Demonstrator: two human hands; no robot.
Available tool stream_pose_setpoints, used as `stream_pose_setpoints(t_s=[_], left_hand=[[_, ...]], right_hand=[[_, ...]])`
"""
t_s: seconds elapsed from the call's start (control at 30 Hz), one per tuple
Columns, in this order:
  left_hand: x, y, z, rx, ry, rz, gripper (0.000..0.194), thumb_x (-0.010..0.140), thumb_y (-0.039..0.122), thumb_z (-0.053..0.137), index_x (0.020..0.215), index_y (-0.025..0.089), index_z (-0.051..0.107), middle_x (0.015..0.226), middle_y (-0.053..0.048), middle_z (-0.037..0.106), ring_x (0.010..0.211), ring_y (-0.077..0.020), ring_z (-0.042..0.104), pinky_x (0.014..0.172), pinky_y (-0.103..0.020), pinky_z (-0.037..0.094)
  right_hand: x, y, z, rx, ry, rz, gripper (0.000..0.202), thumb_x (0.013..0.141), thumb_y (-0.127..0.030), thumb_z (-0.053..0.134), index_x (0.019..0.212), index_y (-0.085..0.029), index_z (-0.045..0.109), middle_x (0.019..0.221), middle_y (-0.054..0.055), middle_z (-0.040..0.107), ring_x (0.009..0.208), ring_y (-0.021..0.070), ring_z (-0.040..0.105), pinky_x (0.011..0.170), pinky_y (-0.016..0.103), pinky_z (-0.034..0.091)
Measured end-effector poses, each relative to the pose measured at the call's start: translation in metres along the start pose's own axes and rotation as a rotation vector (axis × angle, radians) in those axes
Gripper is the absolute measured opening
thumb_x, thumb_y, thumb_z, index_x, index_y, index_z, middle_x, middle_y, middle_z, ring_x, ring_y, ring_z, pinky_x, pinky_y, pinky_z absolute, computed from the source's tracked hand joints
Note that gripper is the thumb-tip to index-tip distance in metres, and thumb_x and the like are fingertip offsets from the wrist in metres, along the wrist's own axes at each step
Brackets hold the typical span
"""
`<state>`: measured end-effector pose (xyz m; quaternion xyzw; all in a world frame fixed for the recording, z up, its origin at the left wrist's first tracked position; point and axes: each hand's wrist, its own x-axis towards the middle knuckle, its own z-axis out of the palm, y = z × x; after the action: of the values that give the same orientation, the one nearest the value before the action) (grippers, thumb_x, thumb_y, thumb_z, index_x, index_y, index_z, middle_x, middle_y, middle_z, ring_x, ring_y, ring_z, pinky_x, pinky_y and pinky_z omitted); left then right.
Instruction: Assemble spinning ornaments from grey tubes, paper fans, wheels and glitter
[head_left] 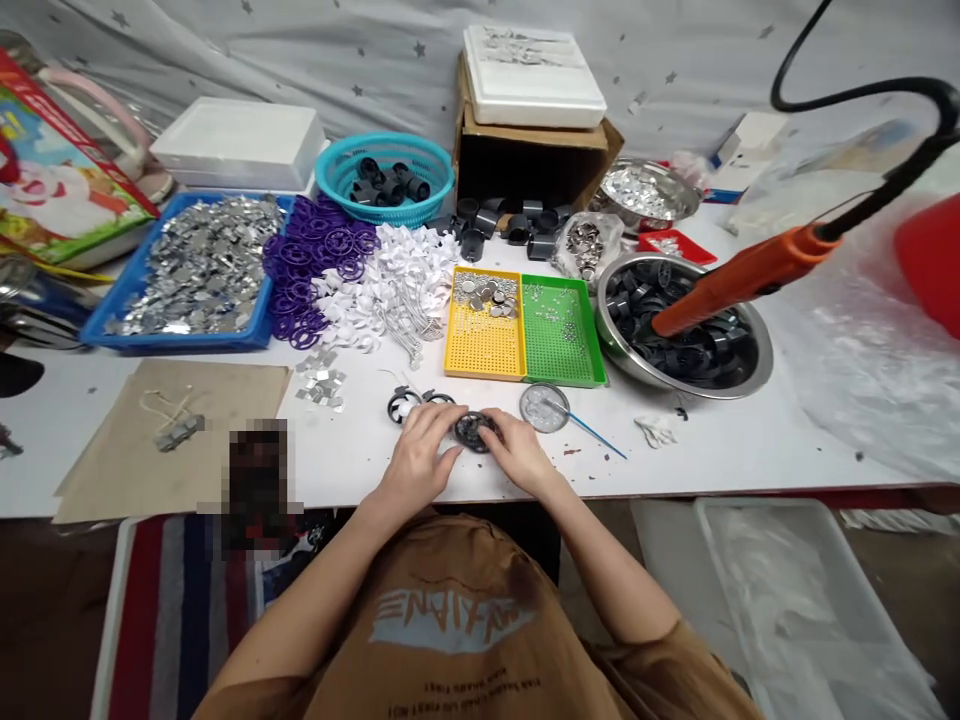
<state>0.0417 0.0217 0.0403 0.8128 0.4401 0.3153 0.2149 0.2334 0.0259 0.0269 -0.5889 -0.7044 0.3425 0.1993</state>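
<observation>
Near the table's front edge, a round black part [475,431] is held between both hands. My left hand [422,452] grips its left side, and my right hand [517,449] has fingers on its right side. Just behind my left hand lie black rings [403,405], one with a white piece inside. A round dish of small clear bits [545,408] sits right of the hands, with a blue stick [596,436] resting against it. Yellow [485,365] and green [566,375] trays of small metal pieces stand behind the hands.
A steel bowl [757,375] of black parts stands right, an orange tool [742,278] hanging over it. At the left are a blue tray [180,342] of metal squares, purple rings [319,250] and white pieces [360,300]. A teal basket [385,212] stands behind.
</observation>
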Motion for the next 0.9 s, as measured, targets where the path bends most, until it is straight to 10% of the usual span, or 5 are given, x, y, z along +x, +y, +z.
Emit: stream_pose_setpoints(t_s=[0.37, 0.6, 0.9], left_hand=[[-0.034, -0.022, -0.018, 0.072, 0.089, -0.15, 0.039, 0.089, 0.017, 0.049, 0.128, 0.02, 0.05, 0.122, -0.009, 0.06, 0.114, -0.0262, 0.05, 0.102, -0.047, 0.044], [0.012, -0.037, -0.013, 0.145, -0.18, -0.075, 0.066, 0.077, 0.009, 0.058, 0.139, 0.018, 0.039, 0.145, -0.013, 0.043, 0.141, -0.0329, 0.026, 0.114, -0.057, 0.025], [0.007, -0.062, -0.018, 0.319, -0.175, -0.089, 0.054, 0.075, 0.034, 0.073, 0.123, 0.02, 0.053, 0.109, -0.01, 0.065, 0.112, -0.0303, 0.055, 0.113, -0.057, 0.022]], right_hand=[[0.022, 0.009, 0.014, -0.187, 0.102, -0.264, 0.055, 0.077, -0.026, 0.068, 0.13, -0.019, 0.052, 0.126, 0.015, 0.057, 0.116, 0.0334, 0.05, 0.099, 0.056, 0.044], [0.01, 0.006, 0.004, 0.338, 0.138, -0.112, 0.06, 0.069, -0.03, 0.077, 0.125, -0.024, 0.055, 0.123, 0.01, 0.06, 0.108, 0.0243, 0.06, 0.09, 0.043, 0.053], [-0.018, 0.004, 0.012, 0.707, -0.024, 0.022, 0.063, 0.062, -0.038, 0.083, 0.118, -0.023, 0.057, 0.103, 0.006, 0.061, 0.082, 0.0165, 0.064, 0.078, 0.035, 0.057]])
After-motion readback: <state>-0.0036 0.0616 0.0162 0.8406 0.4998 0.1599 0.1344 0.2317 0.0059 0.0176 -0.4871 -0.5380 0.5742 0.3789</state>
